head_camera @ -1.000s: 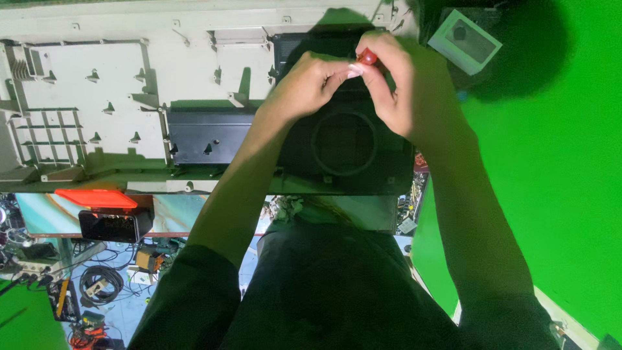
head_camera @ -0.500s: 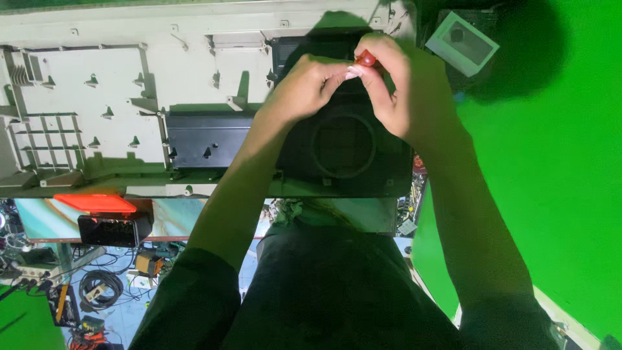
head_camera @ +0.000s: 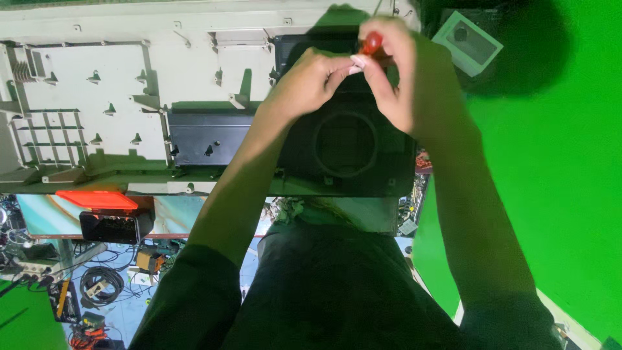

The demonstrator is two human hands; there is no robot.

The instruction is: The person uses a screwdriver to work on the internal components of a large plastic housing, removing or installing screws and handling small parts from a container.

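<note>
At the far edge of the black housing (head_camera: 346, 146), just beyond its round opening, the 2 hands meet over a red-handled tool (head_camera: 371, 43), most likely a small screwdriver, though only the top of its handle shows. The right hand (head_camera: 402, 78) is wrapped shut around that handle, while the left hand (head_camera: 311, 81) pinches in beside it, fingertips closed near the hidden tip. The tool's long axis seems to run steeply down into the housing, and the right hand is the nearer, being the one gripping it.
</note>
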